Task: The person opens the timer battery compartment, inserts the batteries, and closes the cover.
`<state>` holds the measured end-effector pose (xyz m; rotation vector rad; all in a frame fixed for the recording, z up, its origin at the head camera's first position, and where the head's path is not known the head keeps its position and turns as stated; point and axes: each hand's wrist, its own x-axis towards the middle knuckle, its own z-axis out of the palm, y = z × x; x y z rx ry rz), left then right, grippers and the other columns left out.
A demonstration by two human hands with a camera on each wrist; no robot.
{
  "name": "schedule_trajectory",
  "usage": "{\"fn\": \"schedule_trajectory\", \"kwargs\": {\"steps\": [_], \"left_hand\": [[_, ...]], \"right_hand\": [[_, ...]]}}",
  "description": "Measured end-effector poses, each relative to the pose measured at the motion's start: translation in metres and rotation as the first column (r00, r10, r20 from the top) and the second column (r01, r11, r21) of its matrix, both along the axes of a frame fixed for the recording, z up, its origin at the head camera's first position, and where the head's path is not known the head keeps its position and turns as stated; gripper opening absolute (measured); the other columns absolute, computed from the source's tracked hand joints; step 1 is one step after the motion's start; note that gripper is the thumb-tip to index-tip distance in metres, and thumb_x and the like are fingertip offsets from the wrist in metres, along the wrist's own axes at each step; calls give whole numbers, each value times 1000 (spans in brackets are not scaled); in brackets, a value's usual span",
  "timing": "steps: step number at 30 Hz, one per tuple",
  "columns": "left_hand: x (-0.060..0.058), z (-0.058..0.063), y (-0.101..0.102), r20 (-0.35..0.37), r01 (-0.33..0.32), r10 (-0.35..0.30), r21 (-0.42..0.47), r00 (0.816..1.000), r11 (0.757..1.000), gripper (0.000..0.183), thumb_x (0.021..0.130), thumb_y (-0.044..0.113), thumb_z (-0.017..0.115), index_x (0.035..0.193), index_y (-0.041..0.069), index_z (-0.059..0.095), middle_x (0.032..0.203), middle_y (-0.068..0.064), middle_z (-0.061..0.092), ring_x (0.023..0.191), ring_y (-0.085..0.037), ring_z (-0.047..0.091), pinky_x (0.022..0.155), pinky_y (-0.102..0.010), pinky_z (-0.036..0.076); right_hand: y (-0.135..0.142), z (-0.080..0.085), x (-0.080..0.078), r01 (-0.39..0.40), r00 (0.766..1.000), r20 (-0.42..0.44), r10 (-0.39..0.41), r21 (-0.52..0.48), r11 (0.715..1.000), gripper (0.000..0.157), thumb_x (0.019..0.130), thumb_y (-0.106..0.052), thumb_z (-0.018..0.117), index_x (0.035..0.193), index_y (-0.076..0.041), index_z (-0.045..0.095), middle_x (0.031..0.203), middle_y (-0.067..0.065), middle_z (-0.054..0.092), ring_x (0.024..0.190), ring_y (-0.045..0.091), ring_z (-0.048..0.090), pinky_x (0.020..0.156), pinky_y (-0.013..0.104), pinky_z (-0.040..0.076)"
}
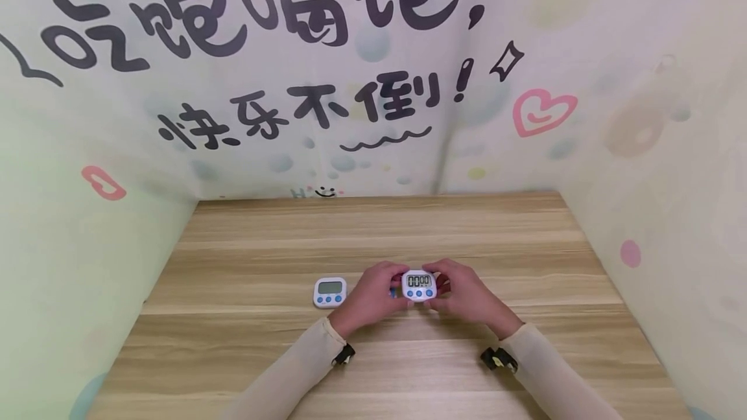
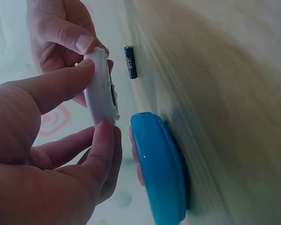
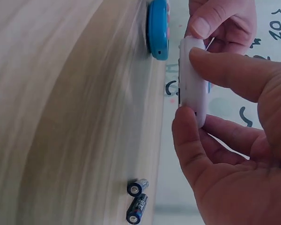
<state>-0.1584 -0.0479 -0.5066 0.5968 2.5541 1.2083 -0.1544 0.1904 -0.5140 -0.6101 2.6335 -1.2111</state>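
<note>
Both hands hold a white timer (image 1: 419, 285) between them, its display reading 00:00 above blue buttons. My left hand (image 1: 375, 297) pinches its left end with thumb and fingers; my right hand (image 1: 467, 293) pinches the right end. In the left wrist view, the timer (image 2: 100, 86) is edge-on, a raised part on its back turned toward the table. A blue rounded object (image 3: 158, 30) with pinkish buttons lies on the table near the left hand, mostly hidden in the head view. Two dark batteries lie near the right hand, one battery (image 3: 138, 208) beside another battery (image 3: 138, 187).
Left of the hands, a second white timer (image 1: 329, 292) with a blank display and blue buttons lies on the wooden table (image 1: 373, 232). Printed walls (image 1: 373, 167) enclose the table at the back and on both sides.
</note>
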Motion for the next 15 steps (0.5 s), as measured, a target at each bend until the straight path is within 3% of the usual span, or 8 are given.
{"fn": "schedule_trajectory", "kwargs": {"steps": [8,15], "left_hand": [[-11,-6,10,-69,35,-45,-131,997,991,64,81,19,92,138,2,67,128,-12,71,112,-20,68,100,-31,58],[-16,-9,15,-66,47,-62,-212,996,976,64,82,20,92,138,0,67,127,-13,73,112,-19,69,101,-34,58]], "right_hand": [[1,-6,-6,24,998,51,-26,43,999,66,80,-6,92,138,1,63,113,7,69,95,15,67,77,21,60],[2,-12,-13,22,998,49,-25,60,998,65,79,-8,94,135,4,64,108,6,71,89,12,66,74,22,60]]}}
